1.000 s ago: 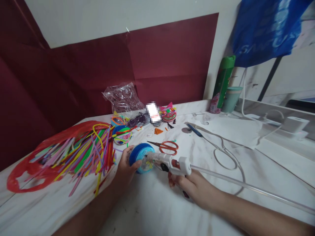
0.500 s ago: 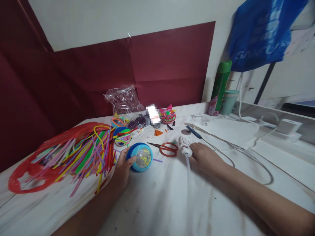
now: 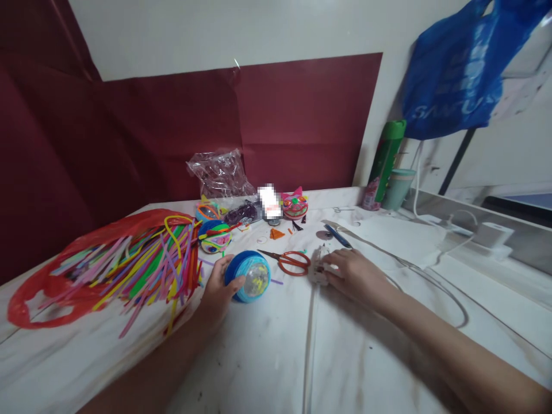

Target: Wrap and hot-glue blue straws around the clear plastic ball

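A round ball wrapped in blue strips (image 3: 248,276), with a clear window showing yellow bits, is held by my left hand (image 3: 222,282) with the thumb on its front. My right hand (image 3: 340,270) has its fingers at a white glue gun (image 3: 319,267), whose pale glue stick points toward me; whether the fingers grip it is unclear from the blur. Between the two lies a pair of scissors with red handles (image 3: 294,263). Behind the blue ball sits another ball of mixed colours (image 3: 214,237).
Colourful pipe cleaners (image 3: 146,270) lie on a red plastic bag (image 3: 26,299) at left. A pink decorated ball (image 3: 295,204), clear wrap (image 3: 222,175) and a phone (image 3: 269,201) stand behind. Cables, a blue pen-like tool (image 3: 337,236) and a green can (image 3: 389,155) are at right.
The glue gun has come down and turned slightly left, and my right hand's fingers have loosened around it. My left hand still holds the blue ball. The camera view has shifted a little.
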`<state>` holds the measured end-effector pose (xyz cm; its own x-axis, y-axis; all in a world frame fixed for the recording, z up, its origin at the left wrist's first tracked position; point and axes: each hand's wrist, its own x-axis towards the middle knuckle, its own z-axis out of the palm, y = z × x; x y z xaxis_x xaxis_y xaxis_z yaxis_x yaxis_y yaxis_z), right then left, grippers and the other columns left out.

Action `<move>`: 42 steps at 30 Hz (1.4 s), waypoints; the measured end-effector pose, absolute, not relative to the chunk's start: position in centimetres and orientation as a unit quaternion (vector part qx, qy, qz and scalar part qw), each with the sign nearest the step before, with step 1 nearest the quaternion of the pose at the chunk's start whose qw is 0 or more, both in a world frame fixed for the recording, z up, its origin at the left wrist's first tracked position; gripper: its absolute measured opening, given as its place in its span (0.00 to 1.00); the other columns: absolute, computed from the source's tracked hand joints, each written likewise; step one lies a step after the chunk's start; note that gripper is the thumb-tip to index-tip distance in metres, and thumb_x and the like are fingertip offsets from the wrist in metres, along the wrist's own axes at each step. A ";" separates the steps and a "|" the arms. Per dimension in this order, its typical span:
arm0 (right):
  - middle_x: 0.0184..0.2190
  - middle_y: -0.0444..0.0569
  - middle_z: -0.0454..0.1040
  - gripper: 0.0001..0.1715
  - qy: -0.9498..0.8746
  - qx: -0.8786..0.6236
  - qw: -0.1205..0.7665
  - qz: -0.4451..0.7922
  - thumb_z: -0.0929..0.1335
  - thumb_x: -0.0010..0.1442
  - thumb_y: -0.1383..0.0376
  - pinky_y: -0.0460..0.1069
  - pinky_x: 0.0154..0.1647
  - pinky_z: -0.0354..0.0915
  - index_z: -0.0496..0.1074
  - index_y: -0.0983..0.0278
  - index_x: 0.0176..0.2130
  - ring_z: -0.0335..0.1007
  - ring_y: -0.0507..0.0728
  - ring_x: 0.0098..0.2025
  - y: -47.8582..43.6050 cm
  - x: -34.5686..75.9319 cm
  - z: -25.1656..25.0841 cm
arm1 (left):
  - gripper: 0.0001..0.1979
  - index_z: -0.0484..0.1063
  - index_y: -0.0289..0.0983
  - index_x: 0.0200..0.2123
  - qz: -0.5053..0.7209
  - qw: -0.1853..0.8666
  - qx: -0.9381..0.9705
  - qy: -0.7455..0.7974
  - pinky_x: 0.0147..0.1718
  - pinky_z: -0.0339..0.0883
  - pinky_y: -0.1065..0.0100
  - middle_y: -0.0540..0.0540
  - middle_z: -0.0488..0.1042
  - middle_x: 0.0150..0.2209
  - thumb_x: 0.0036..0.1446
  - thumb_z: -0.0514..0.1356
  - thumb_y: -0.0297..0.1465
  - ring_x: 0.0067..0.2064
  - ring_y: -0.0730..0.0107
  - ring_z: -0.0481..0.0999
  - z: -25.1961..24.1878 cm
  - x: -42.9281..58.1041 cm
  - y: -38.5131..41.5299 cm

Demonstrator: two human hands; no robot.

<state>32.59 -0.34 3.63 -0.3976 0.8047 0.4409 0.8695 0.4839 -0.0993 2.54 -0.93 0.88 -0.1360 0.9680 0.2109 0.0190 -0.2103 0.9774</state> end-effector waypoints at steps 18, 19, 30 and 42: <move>0.30 0.53 0.73 0.10 -0.856 -0.295 0.421 -0.049 0.60 0.64 0.68 0.48 0.33 0.64 0.70 0.66 0.39 0.68 0.56 0.33 -1.4 22.7 3.4 | 0.34 0.61 0.37 0.51 0.534 0.345 0.606 0.478 0.50 0.62 0.59 0.41 0.70 0.48 0.39 0.66 0.38 0.51 0.54 0.69 1.5 3.3 -1.6; 0.30 0.52 0.72 0.10 -0.857 -0.295 0.420 -0.046 0.60 0.64 0.68 0.48 0.33 0.64 0.70 0.66 0.40 0.68 0.56 0.33 -1.4 22.7 3.3 | 0.34 0.62 0.37 0.50 0.534 0.346 0.605 0.478 0.49 0.62 0.59 0.41 0.70 0.48 0.38 0.67 0.38 0.51 0.54 0.69 1.5 3.3 -1.6; 0.29 0.49 0.71 0.07 -0.833 -0.337 0.437 0.047 0.61 0.62 0.69 0.48 0.33 0.63 0.67 0.63 0.32 0.67 0.55 0.32 -1.1 22.4 2.2 | 0.35 0.61 0.37 0.52 0.530 0.343 0.614 0.475 0.50 0.62 0.57 0.40 0.69 0.50 0.38 0.67 0.37 0.53 0.52 0.69 1.1 3.0 -1.6; 0.26 0.47 0.68 0.07 -0.821 -0.373 0.428 0.057 0.62 0.60 0.70 0.47 0.30 0.61 0.65 0.64 0.30 0.65 0.54 0.28 -1.3 21.8 2.4 | 0.35 0.61 0.37 0.51 0.525 0.325 0.628 0.475 0.50 0.62 0.58 0.40 0.70 0.49 0.39 0.67 0.38 0.53 0.51 0.68 1.2 3.1 -1.8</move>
<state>21.85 -1.31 2.37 -0.3554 0.6625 0.6594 0.5644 0.7144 -0.4137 3.06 -1.75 1.22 -0.0011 0.9364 0.3509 0.2553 -0.3390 0.9055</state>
